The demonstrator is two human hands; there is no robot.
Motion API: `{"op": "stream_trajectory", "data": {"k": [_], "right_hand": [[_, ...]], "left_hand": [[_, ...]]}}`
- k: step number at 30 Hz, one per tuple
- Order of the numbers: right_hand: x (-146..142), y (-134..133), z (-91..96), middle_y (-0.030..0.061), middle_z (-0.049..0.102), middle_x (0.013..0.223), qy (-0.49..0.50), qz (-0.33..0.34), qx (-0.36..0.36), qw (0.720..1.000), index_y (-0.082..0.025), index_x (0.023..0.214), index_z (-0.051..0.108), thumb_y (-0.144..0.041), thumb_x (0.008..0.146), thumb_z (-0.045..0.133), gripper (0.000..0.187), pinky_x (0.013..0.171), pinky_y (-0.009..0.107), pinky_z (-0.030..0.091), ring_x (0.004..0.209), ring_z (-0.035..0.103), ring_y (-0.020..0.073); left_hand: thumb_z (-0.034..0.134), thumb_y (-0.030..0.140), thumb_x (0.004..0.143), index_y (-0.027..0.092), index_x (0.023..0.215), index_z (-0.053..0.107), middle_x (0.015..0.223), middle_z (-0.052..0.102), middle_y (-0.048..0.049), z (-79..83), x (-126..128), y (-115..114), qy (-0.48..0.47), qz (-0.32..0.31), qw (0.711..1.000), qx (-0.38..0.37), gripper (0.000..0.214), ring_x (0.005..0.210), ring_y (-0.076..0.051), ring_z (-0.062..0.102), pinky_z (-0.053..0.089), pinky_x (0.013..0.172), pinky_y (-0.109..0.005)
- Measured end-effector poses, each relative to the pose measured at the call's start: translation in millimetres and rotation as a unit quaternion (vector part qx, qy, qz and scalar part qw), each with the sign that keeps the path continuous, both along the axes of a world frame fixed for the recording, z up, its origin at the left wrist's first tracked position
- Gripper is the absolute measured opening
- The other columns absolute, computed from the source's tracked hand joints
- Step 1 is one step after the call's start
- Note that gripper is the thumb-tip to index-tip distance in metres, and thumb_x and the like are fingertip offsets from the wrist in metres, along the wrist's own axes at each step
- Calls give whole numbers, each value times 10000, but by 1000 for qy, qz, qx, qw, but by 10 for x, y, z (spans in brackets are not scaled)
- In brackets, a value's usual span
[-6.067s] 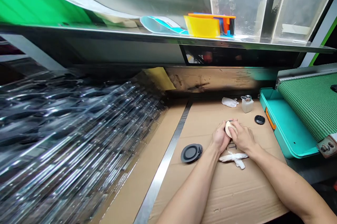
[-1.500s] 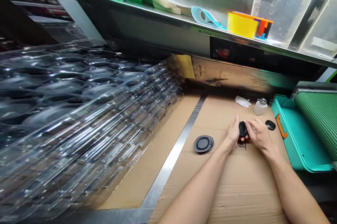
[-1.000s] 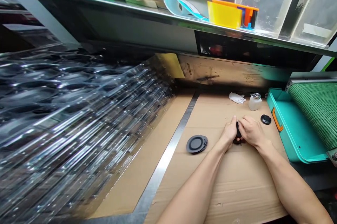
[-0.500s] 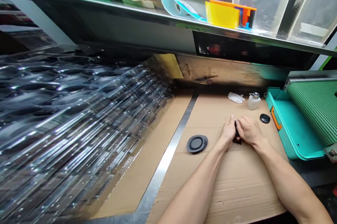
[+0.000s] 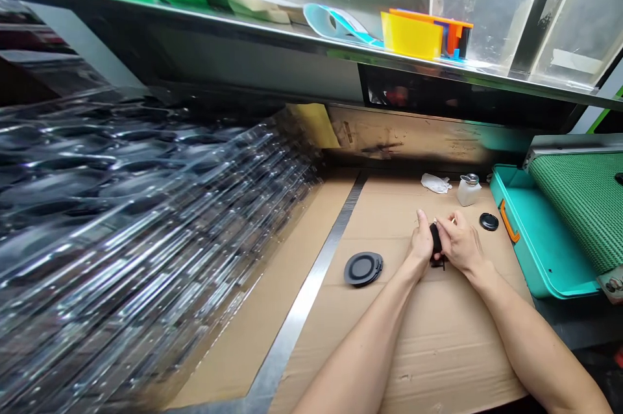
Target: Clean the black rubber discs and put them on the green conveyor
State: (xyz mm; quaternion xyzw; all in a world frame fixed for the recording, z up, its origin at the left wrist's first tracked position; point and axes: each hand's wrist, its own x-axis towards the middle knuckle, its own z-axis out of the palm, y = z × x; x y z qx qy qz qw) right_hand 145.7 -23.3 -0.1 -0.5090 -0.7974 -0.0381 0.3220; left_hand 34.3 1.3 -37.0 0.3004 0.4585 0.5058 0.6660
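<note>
Over the cardboard my left hand (image 5: 421, 242) is closed round a black part (image 5: 435, 241), its thumb sticking up. The part is held on edge, and much of it is hidden by my fingers; a thin black piece juts out below. My right hand (image 5: 460, 242) faces it, closed, pinching a thin whitish stick (image 5: 435, 222) whose tip is close to the black part. To the left of my hands lie round dark grey discs (image 5: 363, 269), apparently stacked. A round black cap-like piece (image 5: 488, 222) is on the right.
Clear plastic trays (image 5: 185, 239) with round dark parts are stacked on the left. A white dispenser bottle (image 5: 468, 190) and a crumpled white wipe (image 5: 436, 183) are at the back. On the right, a teal bin (image 5: 545, 258) sits beside a green conveyor belt (image 5: 581, 200). A shelf holds a yellow container (image 5: 411, 36).
My left thumb has moved away from my right fingertips, so more of the black part shows between my hands. My right fingers have shifted slightly. The discs and bottle stay put.
</note>
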Motion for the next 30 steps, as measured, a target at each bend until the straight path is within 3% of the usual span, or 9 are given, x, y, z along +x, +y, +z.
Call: {"op": "stream_trajectory", "data": {"k": [3, 7, 10, 12, 15, 17, 20, 25, 30], "right_hand": [[-14, 4, -19, 62, 582, 937, -17, 23, 13, 999, -219, 1137, 710, -299, 1046, 417, 317, 684, 255, 402, 783, 532, 157], [-24, 11, -25, 71, 594, 932, -33, 6, 30, 999, -208, 1095, 712, -259, 1033, 430, 294, 703, 267, 399, 810, 532, 173], [-34, 17, -37, 61, 594, 913, -39, 24, 24, 999, -217, 1074, 710, -265, 1036, 432, 285, 716, 264, 398, 811, 535, 169], [-18, 31, -43, 59, 597, 915, -33, 20, 21, 999, -223, 1069, 715, -269, 1034, 436, 284, 708, 261, 399, 809, 540, 167], [66, 67, -36, 64, 604, 945, 40, -17, 12, 999, -215, 1094, 720, -293, 1040, 431, 304, 692, 255, 415, 789, 556, 156], [146, 99, -24, 66, 611, 941, 109, -34, 6, 993, -200, 1098, 721, -306, 1042, 435, 311, 730, 256, 443, 802, 576, 155], [235, 141, -26, 59, 627, 889, 154, -12, -16, 988, -192, 1034, 728, -293, 1026, 474, 274, 796, 264, 465, 851, 604, 165], [235, 153, -94, 32, 597, 855, 94, 57, -72, 991, -213, 999, 724, -270, 1013, 495, 237, 764, 242, 464, 800, 596, 144], [206, 129, -76, 37, 609, 931, 4, 41, -83, 996, -205, 954, 701, -252, 1023, 460, 255, 745, 223, 438, 797, 590, 129]], "left_hand": [[357, 925, 785, 167, 749, 663, 511, 584, -42, 24, 1, -7, 12, 28, 999, 10, 819, 447, -163, 560, 398, 423, -263], [321, 935, 785, 173, 695, 624, 499, 560, -36, 45, 1, -18, 21, 11, 1000, -8, 825, 399, -142, 515, 344, 379, -250], [367, 909, 800, 170, 684, 605, 555, 603, -41, 57, 2, -25, 25, 39, 999, 16, 786, 446, -133, 549, 388, 407, -233], [354, 902, 814, 173, 675, 590, 521, 584, -34, 75, 1, -29, 15, 22, 1000, 8, 778, 400, -128, 513, 376, 382, -238], [300, 863, 865, 172, 676, 585, 439, 522, -26, 121, -11, -26, -9, -29, 999, -21, 770, 312, -125, 436, 313, 324, -242], [283, 816, 907, 151, 716, 607, 468, 559, -49, 155, -25, -17, -26, -40, 998, -30, 763, 319, -128, 464, 320, 322, -235], [278, 775, 936, 123, 781, 627, 532, 615, -78, 180, -39, -2, -33, -41, 998, -44, 755, 342, -136, 510, 334, 319, -231], [317, 784, 921, 158, 716, 598, 459, 576, -54, 133, -12, -9, 18, -38, 999, -18, 716, 318, -142, 492, 317, 309, -228], [317, 780, 921, 180, 622, 598, 419, 558, -71, 71, 8, -20, 89, -68, 994, 16, 727, 288, -144, 452, 287, 313, -248]]}}
